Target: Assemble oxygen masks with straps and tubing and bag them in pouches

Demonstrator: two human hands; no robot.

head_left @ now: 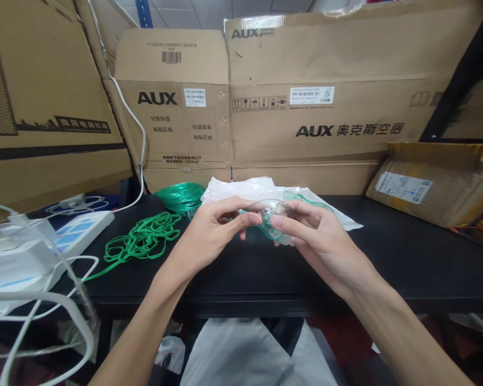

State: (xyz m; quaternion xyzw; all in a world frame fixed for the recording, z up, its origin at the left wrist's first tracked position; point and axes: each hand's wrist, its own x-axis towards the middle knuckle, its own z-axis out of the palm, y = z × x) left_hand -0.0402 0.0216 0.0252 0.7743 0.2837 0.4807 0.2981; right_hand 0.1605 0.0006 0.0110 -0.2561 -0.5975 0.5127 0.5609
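Backdrop: large brown cardboard cartons (330,102) printed AUX stand behind a black worktop (406,257).
Held thing: small clear plastic mask (270,217) with a green tint, above the worktop's near edge, between both hands.
Left hand (213,230): fingers curled, pinching the mask's left side.
Right hand (317,236): fingers closed on the mask's right side.
Behind the hands: white plastic bags (249,188).
Left of the hands: loose green elastic straps (145,238); coiled green tubing (181,195); white power strip (80,228).

- black counter (406,257), matte top
- loose green elastic bands (143,241), left-centre
- coiled green tubing (180,196), behind the bands
- clear plastic bags (241,188), centre rear
- white power strip (78,228), left edge
- brown padded parcel (434,185), right rear
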